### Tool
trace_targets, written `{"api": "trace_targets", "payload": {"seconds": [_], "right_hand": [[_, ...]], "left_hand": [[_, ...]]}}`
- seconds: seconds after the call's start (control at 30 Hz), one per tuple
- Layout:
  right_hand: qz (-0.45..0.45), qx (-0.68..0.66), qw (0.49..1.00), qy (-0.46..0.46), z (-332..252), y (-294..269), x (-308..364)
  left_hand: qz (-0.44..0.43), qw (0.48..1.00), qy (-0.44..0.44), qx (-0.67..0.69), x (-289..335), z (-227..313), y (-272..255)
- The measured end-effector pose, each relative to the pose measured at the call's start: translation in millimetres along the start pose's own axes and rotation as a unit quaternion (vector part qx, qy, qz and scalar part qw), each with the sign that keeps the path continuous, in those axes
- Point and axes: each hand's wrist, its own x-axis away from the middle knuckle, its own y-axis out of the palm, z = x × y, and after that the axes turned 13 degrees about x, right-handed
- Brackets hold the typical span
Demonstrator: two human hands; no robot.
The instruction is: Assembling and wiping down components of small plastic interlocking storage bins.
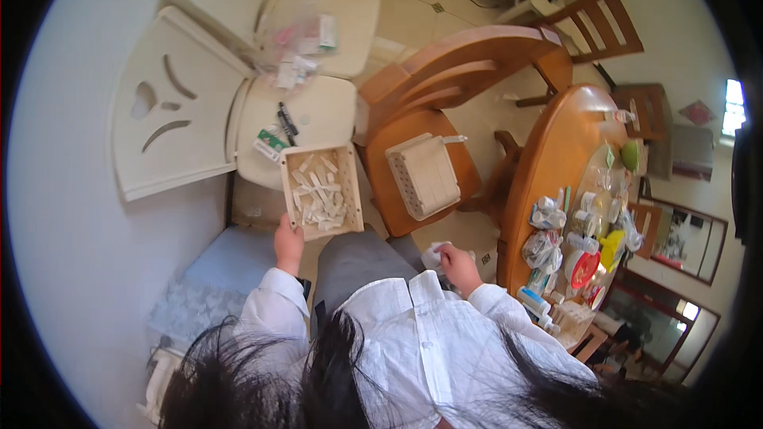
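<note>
My left hand point(288, 245) is closed on the near left corner of a shallow cream plastic box point(356, 191). Inside the box lie several small white strip-like pieces point(318, 195). My right hand point(460, 268) pinches a crumpled white cloth or tissue point(432, 256) beside my right thigh. Ahead of my legs, a cream plastic basket point(424, 177) with holes in its side sits on a wooden chair point(469, 160). Just past the box, a green and white small carton point(270, 144) and black pens point(287, 123) lie on a white plastic chair point(318, 95).
Another white chair point(354, 24) behind bears a clear bag point(302, 40) with small cartons. On the right stands a wooden table point(534, 165) crowded with bottles, bags and a red lid point(585, 269). A blue-grey padded seat point(230, 266) is at my left.
</note>
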Motion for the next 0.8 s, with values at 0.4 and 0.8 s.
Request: {"api": "trace_targets", "payload": {"seconds": [0.4, 0.8], "right_hand": [[0.016, 0.055, 0.873, -0.485, -255, -75, -1], [0.156, 0.211, 0.899, -0.351, -285, -43, -45]], "left_hand": [[0.098, 0.995, -0.004, 0.011, 165, 143, -105], [0.153, 0.981, 0.087, 0.077, 212, 197, -67]]}}
